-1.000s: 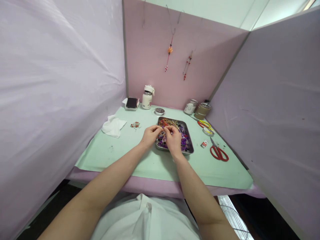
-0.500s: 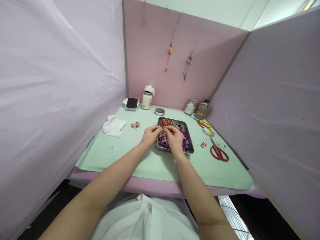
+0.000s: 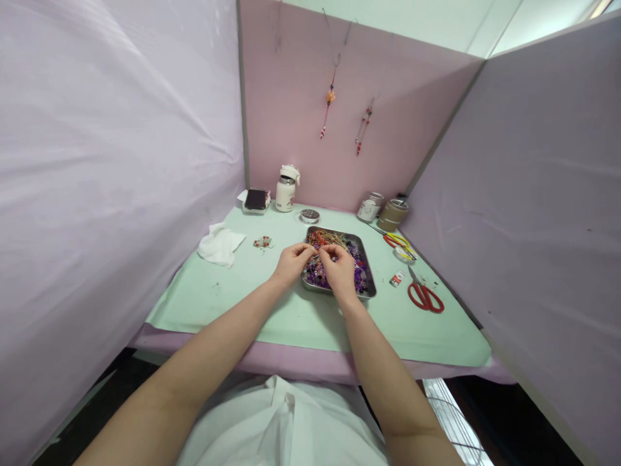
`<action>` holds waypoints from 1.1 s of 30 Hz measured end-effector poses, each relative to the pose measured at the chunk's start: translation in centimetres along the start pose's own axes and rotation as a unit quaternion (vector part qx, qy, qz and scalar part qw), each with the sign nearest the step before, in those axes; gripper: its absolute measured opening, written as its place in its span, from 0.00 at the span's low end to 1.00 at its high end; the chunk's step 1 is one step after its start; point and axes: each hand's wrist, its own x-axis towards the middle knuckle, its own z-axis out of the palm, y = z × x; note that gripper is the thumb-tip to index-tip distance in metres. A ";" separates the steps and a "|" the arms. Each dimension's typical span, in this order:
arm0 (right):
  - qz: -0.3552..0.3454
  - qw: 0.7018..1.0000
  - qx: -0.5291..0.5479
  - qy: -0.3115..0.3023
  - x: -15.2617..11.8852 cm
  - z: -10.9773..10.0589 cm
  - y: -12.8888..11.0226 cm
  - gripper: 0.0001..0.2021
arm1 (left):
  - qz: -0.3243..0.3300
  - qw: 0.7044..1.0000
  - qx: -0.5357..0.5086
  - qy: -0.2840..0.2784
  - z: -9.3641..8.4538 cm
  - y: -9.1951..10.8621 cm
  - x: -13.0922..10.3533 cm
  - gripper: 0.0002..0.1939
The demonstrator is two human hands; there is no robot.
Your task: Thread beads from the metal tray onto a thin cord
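Note:
A metal tray (image 3: 369, 272) of purple beads (image 3: 317, 277), red pieces and tan strands stands mid-table. My left hand (image 3: 293, 261) is over its left edge, thumb and forefinger pinched together. Close beside it, my right hand (image 3: 338, 265) is above the beads, also in a pinch. The fingertips of both hands nearly meet, and what lies between them is too small to make out. Part of the tray's contents is hidden under my hands.
Red-handled scissors (image 3: 425, 298) and a small red-white packet (image 3: 396, 279) lie right of the tray. A white cloth (image 3: 220, 245) and a small beaded cluster (image 3: 262, 242) are left. Behind stand a white bottle (image 3: 286, 190) and two jars (image 3: 370, 207). Beaded strings hang behind.
The fingertips of my hands have moved very slightly apart. The tray and the other objects stay where they were.

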 end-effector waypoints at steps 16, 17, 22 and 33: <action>-0.042 0.998 -0.049 -0.003 -0.1 -0.1 0.0 0.07 | 0.030 0.999 0.021 -0.025 -0.1 -0.2 0.0 0.10; -0.043 0.998 -0.049 -0.003 -0.1 -0.1 -0.1 0.07 | 0.030 0.999 0.023 -0.026 -0.1 -0.2 0.0 0.10; -0.034 0.998 -0.045 0.005 0.0 -0.4 -0.2 0.07 | 0.004 1.000 0.010 -0.006 0.0 -0.1 0.0 0.10; -0.082 0.984 -0.116 -0.107 -3.2 -6.1 -1.6 0.08 | -0.040 0.996 -0.083 0.007 0.0 0.0 0.2 0.07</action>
